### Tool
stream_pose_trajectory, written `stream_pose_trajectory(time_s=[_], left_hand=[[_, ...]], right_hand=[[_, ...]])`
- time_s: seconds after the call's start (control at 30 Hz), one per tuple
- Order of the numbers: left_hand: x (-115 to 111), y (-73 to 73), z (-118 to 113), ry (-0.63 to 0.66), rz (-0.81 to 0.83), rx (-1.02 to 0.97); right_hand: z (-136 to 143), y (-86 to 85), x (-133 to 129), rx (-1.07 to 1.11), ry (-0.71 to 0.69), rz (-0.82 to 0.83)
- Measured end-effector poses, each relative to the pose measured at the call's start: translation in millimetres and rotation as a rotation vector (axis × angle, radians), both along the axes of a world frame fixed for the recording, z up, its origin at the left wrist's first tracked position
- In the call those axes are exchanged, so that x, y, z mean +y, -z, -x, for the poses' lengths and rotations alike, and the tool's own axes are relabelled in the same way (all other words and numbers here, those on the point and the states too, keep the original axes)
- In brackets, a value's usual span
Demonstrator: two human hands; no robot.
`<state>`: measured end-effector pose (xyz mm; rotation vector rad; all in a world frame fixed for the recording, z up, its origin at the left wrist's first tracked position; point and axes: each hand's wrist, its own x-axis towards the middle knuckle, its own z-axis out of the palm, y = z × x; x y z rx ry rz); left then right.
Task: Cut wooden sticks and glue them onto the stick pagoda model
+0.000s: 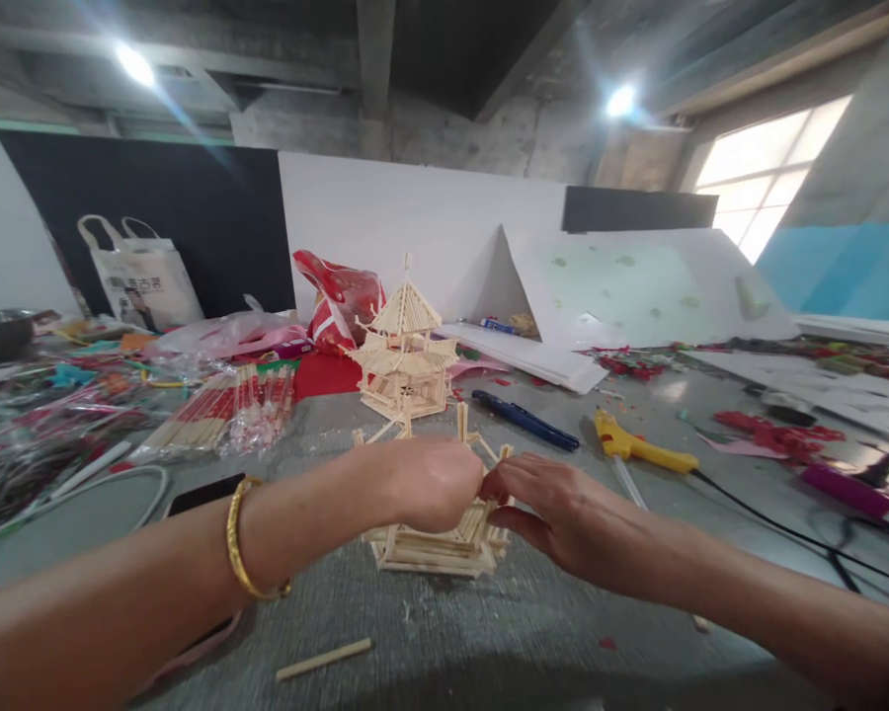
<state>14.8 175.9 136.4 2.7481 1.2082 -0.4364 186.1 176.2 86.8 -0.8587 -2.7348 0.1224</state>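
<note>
Both my hands meet over a small wooden stick frame (444,546) on the grey table (489,632). My left hand (426,482), with a gold bangle on the wrist, is curled on the frame's upper part. My right hand (555,504) reaches in from the right, its fingertips touching the frame beside the left hand; what they pinch is hidden. Upright sticks (461,421) rise from the frame behind my hands. Farther back stands a finished wooden pagoda model (404,346).
A loose stick (324,659) lies near the front. A yellow glue gun (641,449) with a black cord and a blue tool (525,420) lie right of the pagoda. Packs of chopsticks (214,410), plastic bags and a dark phone (203,492) sit at left. White boards lean behind.
</note>
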Motion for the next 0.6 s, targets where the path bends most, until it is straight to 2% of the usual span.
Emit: stream_pose_trajectory(time_s=[0.4, 0.6], left_hand=[[9.6, 12.6, 9.6, 0.101, -0.056, -0.112], [7.9, 4.2, 3.1, 0.107, -0.021, -0.047]], right_hand=[[-6.9, 0.9, -2.6, 0.015, 0.072, 0.022], [-1.5, 6.2, 1.7, 0.043, 0.054, 0.036]])
